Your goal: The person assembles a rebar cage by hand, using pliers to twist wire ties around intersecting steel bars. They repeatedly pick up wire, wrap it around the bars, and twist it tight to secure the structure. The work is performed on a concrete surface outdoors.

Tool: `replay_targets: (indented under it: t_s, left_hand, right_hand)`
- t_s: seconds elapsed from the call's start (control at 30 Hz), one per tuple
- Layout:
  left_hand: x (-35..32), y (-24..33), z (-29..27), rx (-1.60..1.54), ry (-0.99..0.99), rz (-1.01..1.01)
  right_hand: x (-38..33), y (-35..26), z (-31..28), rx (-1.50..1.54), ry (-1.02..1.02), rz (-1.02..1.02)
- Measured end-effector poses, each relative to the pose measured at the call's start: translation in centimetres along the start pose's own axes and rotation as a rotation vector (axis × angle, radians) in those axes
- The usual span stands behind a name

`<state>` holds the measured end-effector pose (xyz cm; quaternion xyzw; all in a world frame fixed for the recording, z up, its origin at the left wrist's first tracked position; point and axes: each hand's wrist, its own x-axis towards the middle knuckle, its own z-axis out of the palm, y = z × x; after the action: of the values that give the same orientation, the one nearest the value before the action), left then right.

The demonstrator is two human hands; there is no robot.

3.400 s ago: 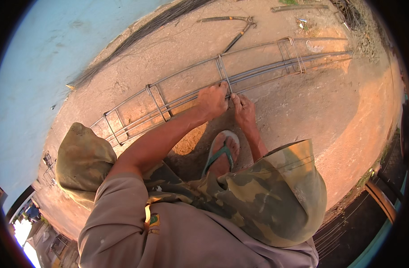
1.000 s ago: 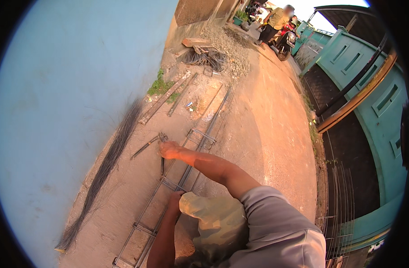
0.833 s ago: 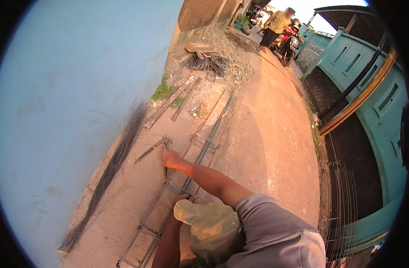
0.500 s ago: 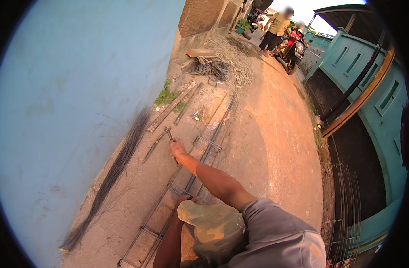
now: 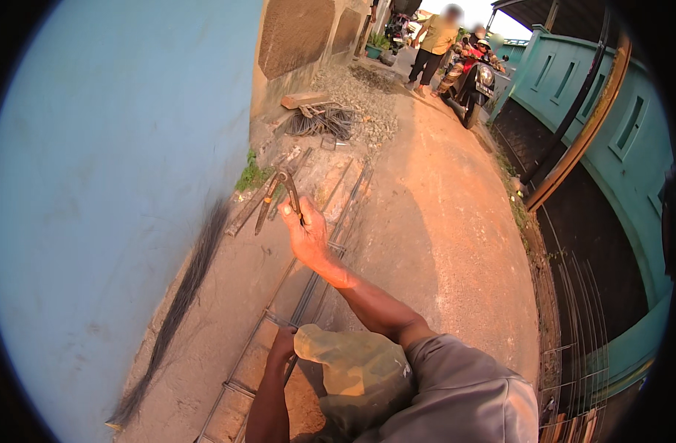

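Lying along the rough brown ground [image 5: 397, 266], a long ladder-like cage of grey steel bars [image 5: 304, 299] has the left hand [image 5: 282, 345] beside one crosspiece; whether its fingers grip cannot be told. The right hand [image 5: 306, 234] is closed around one handle of a dark two-handled metal tool with orange bands [image 5: 291, 193], raised left of the cage. Farther left of it are a bundle of thin black wires [image 5: 179, 303] and a pale-blue wall [image 5: 116, 184]. Past its far end sits grey gravel [image 5: 378, 125]; well to its right stands a slotted turquoise wall [image 5: 611, 111].
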<state>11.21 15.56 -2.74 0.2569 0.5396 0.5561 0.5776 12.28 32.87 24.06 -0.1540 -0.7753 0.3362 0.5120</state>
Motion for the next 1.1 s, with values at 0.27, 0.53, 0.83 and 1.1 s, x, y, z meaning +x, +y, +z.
replay_targets:
  t_s: [0.27,0.53,0.83,1.1]
  left_hand:
    - [-1.1,2.1,0.7,-0.108,0.012,0.01]
    - [-2.8,2.9,1.1,-0.288,0.016,0.139]
    - [1.5,-0.3,-1.1,0.001,-0.087,-0.118]
    - [0.9,2.0,0.5,-0.007,-0.031,-0.28]
  right_hand:
    - [4.2,-8.6,-0.7,0.822,-0.035,0.268]
    - [0.9,-10.4,5.0,0.713,-0.664,0.758]
    - [0.3,-18.1,12.6,0.217,-1.394,0.303]
    - [-2.5,-20.2,15.8,-0.269,-1.757,-0.166]
